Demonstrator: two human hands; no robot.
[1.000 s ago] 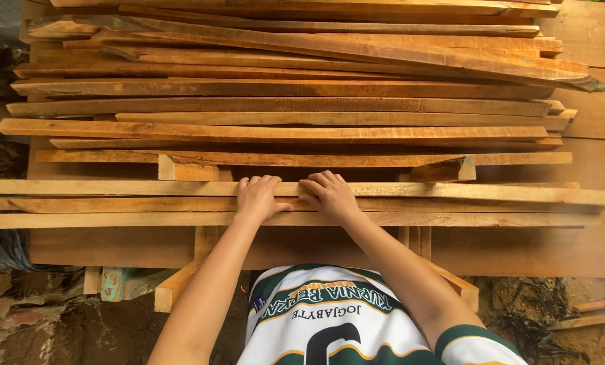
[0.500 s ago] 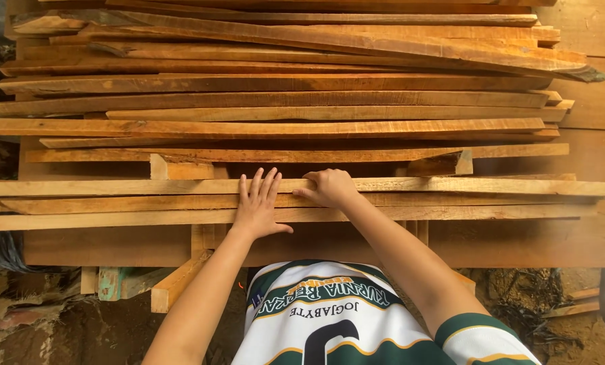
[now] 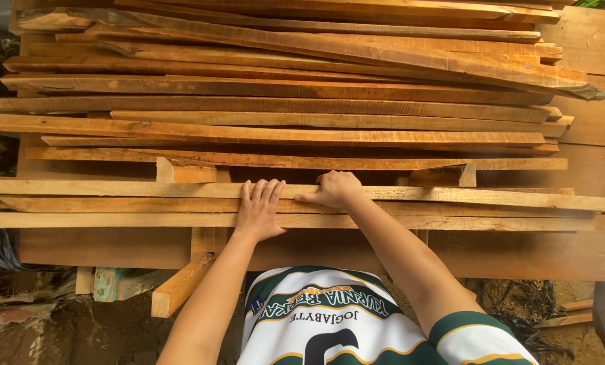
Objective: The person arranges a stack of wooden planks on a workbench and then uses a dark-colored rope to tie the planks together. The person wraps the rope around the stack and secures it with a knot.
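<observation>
A long thin wooden slat [image 3: 113, 187] lies across the near side of a big stack of rough planks [image 3: 282, 101]. My left hand [image 3: 258, 209] rests flat on the near slats, palm down, fingers together and stretched onto that slat. Just to its right, my right hand [image 3: 334, 188] curls its fingers over the far edge of the same slat and grips it. Two more slats [image 3: 113, 220] lie under my left palm.
The stack sits on a broad wooden board [image 3: 106, 247] with short blocks [image 3: 180, 174] between layers. A loose wooden batten [image 3: 180, 287] and a greenish piece [image 3: 106, 282] stick out below the board on the left. Dirt ground and debris lie beneath.
My left hand's spread fingers have closed together and lie flat on the slats. My right hand has curled tighter over the slat's far edge. The view has shifted slightly.
</observation>
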